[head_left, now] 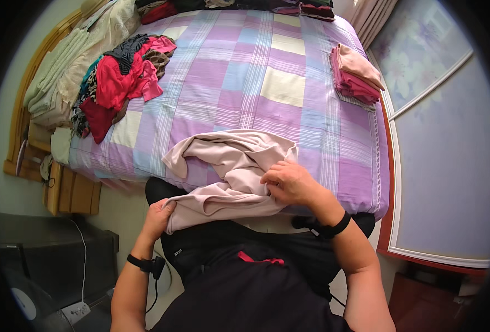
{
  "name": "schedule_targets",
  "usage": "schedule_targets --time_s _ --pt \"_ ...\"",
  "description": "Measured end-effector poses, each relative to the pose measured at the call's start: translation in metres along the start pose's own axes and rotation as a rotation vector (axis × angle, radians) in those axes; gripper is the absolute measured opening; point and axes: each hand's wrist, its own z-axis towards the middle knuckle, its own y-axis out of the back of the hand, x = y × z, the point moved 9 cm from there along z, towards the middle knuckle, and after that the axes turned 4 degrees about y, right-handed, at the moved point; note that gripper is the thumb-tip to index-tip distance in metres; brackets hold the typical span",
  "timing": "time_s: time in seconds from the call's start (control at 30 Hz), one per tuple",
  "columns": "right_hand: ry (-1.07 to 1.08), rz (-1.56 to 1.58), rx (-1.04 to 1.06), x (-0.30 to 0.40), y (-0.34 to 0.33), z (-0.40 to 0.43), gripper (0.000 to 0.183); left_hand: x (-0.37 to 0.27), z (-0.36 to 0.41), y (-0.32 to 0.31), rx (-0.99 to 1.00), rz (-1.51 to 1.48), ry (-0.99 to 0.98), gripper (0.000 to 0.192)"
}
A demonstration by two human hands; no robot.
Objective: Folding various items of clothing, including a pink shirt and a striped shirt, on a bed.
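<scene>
A pale pink garment (236,166) lies crumpled over the near edge of the bed, its lower part drawn towards my lap. My left hand (160,216) grips its left end, fingers closed on the edge of the cloth. Over the right side of the cloth, my right hand (284,182) has bent fingers pinching a fold. Part of the garment near my right hand is hidden beneath the fingers. The checked bedspread (284,87) in purple, blue and cream spreads under the cloth.
A loose heap of red, pink and patterned clothes (120,83) lies at the bed's left. On the right edge sits a folded pink stack (355,76). More folded clothes (307,9) line the far edge. A wooden nightstand (76,191) stands left, a sliding-door wardrobe (444,166) right.
</scene>
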Motion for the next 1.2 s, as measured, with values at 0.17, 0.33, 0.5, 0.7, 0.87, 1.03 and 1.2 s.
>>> schedule_targets --time_s 0.17,0.33,0.5,0.7,0.87,1.03,1.2 --pt "-0.027 -0.067 0.055 0.006 -0.012 -0.017 0.014 0.009 0.014 0.005 -0.004 -0.273 0.014 0.037" --pt "-0.024 -0.094 0.101 0.029 -0.026 -0.013 0.033 0.012 0.016 0.007 0.038 -0.408 -0.009 0.037" --pt "0.03 -0.153 0.135 0.044 -0.057 -0.003 0.028 0.015 0.008 0.007 -0.006 -0.395 -0.052 0.038" --pt "0.091 -0.094 -0.006 0.053 -0.044 0.005 0.021 -0.017 -0.006 0.009 -0.114 -0.382 -0.191 0.035" --pt "-0.048 0.358 -0.184 0.07 0.023 0.009 0.014 -0.144 -0.028 0.022 -0.216 -0.139 -0.492 0.033" --pt "0.039 0.392 -0.36 0.101 0.099 0.02 0.02 -0.304 -0.055 0.032 -0.401 0.115 -0.79 0.039" --pt "-0.035 0.164 -0.19 0.102 0.133 0.03 0.019 -0.412 -0.07 0.021 -0.306 0.016 -0.923 0.037"
